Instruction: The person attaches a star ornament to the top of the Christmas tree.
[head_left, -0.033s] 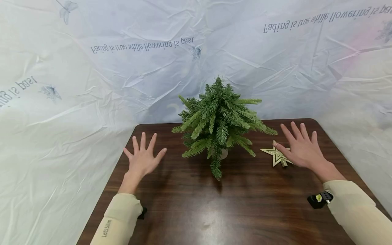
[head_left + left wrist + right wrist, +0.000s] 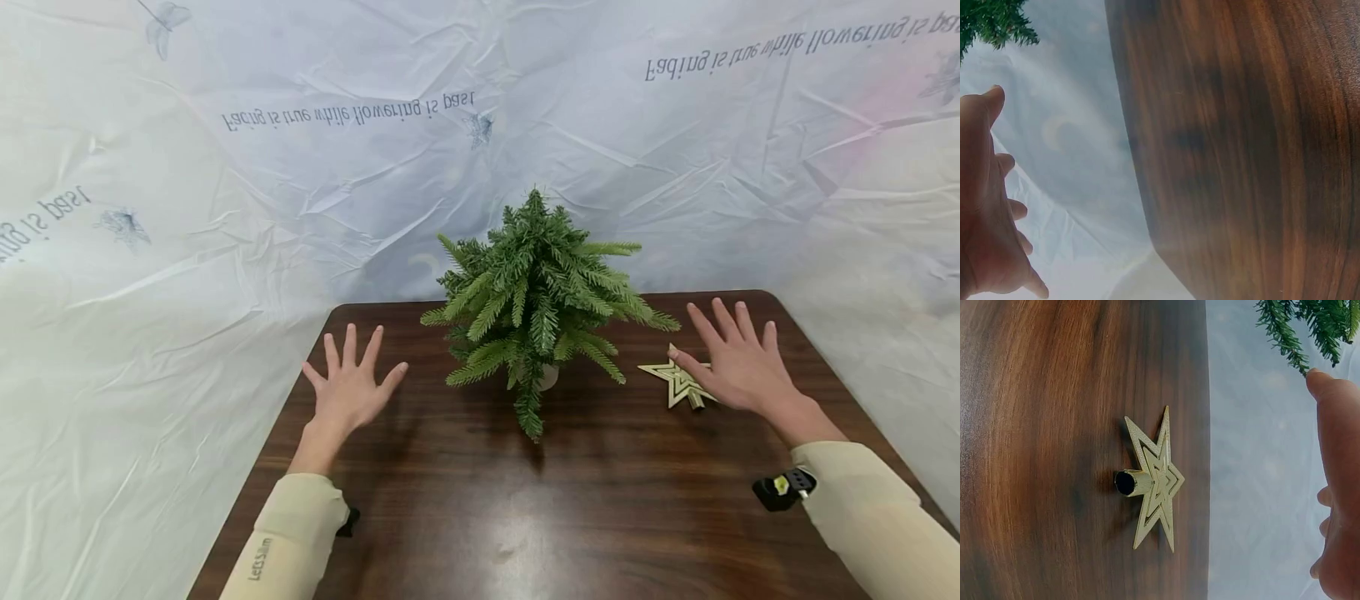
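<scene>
A small green artificial Christmas tree (image 2: 536,283) stands upright at the back middle of the table; its base is mostly hidden by branches. To its right lies a gold star tree topper (image 2: 678,382), whose hollow socket (image 2: 1125,482) faces the right wrist camera. My left hand (image 2: 347,390) is held left of the tree with fingers spread and holds nothing. On the other side, my right hand (image 2: 742,362) also has its fingers spread. It covers part of the star in the head view, but the right wrist view shows it apart from the star.
The dark wooden table (image 2: 480,517) has rounded far corners. A wrinkled white sheet (image 2: 360,192) with printed lettering hangs behind and along both sides, close to the table's edges. Black devices, such as the right one (image 2: 783,490), sit at both wrists.
</scene>
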A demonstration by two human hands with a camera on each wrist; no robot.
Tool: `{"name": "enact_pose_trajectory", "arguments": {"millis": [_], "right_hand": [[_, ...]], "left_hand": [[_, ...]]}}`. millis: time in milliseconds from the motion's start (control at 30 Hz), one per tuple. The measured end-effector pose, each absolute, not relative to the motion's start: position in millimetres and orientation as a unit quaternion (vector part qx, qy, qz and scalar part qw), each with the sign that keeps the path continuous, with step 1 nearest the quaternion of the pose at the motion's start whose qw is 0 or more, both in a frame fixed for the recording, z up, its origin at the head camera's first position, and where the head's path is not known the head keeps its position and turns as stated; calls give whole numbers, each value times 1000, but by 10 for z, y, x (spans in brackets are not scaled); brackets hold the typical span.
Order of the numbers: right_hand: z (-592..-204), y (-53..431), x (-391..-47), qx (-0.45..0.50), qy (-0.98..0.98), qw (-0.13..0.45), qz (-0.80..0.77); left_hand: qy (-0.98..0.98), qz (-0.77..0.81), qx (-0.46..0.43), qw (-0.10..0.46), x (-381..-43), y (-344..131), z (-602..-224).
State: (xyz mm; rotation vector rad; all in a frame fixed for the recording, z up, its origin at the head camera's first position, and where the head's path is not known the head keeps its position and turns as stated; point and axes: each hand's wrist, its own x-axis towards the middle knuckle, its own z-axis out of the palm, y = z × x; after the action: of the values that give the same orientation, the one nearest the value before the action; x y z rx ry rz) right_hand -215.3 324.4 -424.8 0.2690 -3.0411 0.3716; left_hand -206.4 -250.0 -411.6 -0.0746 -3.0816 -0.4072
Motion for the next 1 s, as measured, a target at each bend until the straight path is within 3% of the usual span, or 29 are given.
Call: {"name": "enact_pose_trajectory", "arguments": {"millis": [200, 433, 533, 733, 1000], "right_hand": [[-4280, 3303, -2176, 74, -984, 20, 159], [-4476, 3549, -2146, 44, -975, -21, 218], [-4564, 3649, -2134, 35, -970, -25, 239], [-4705, 3748, -2068, 17, -964, -49, 260], [-4863, 3771, -2005, 5, -961, -57, 269]], "left_hand": [[-979, -188, -32, 66, -2088, -2402, -3989], [-915, -313, -95, 236, -2135, -1812, -3356], [-885, -345, -140, 278, -2163, -1505, -3058], [-896, -341, -166, 230, -2242, -1003, -2696], [-917, -343, -138, 152, -2421, -700, -2825]]}}
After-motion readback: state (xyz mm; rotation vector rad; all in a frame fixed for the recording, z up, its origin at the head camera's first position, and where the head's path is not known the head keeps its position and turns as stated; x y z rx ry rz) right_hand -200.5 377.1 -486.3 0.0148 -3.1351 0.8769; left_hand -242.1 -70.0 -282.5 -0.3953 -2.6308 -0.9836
